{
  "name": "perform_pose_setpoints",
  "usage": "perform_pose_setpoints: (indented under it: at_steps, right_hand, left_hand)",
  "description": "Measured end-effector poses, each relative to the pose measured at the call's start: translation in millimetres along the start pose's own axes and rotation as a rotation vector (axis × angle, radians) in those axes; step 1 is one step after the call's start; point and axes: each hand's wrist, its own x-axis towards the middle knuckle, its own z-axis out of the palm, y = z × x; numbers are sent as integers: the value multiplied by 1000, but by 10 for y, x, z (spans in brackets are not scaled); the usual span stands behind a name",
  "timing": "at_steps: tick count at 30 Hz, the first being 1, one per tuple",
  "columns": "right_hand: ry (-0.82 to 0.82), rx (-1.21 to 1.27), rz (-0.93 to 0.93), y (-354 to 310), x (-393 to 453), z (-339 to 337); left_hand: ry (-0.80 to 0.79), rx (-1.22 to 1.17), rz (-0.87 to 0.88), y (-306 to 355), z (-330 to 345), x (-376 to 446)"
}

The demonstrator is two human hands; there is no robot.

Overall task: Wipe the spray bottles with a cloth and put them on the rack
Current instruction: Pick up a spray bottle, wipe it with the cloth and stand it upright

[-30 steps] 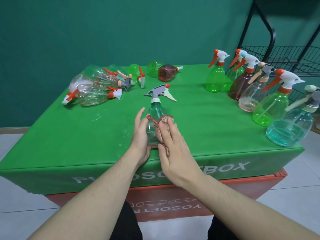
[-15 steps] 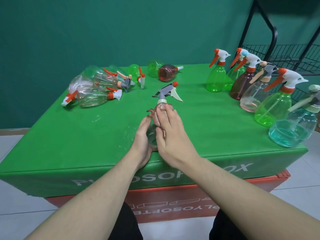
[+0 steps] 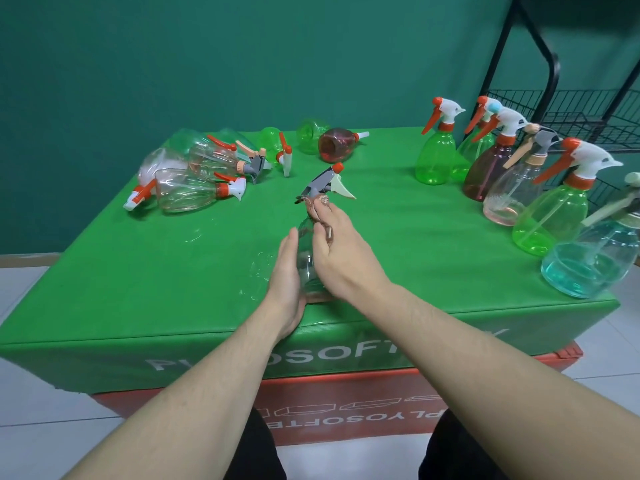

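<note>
Clear spray bottle (image 3: 306,261), grey trigger head with orange nozzle tip: upright near the front edge of the green-covered table (image 3: 398,237), between both hands.
Left hand (image 3: 285,271): fingers curled round the bottle's lower left side, gripping it.
Right hand (image 3: 341,252): fingers bent over a pinkish-brown cloth (image 3: 317,206), pressing it against the bottle's neck just below the trigger head.
Lying bottles, far left of the table: a cluster of clear and pale ones (image 3: 187,178) with orange-and-white triggers; beside them two green bottles (image 3: 273,143) and a dark red bottle (image 3: 337,145), all on their sides.
Standing bottles, right side of the table: green bottle (image 3: 435,157), dark red bottle (image 3: 486,171), pale pink bottle (image 3: 509,199), a second green bottle (image 3: 550,220), aqua bottle (image 3: 588,261) at the front right corner.
Black wire rack (image 3: 568,112): behind the table's right end, apart from the held bottle.
</note>
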Motion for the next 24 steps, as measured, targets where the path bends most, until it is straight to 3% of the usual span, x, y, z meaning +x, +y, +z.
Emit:
perform_pose_setpoints:
  at_steps: [4, 9, 24]
  right_hand:
    - [12, -30, -62, 88, -133, 27]
    - [-2, -125, -103, 113, -308, 118]
    - [-95, -194, -66, 167, -787, 133]
  left_hand:
    - [0, 50, 45, 30, 42, -43]
    - [51, -100, 67, 67, 58, -65]
    - [76, -180, 57, 52, -21, -48]
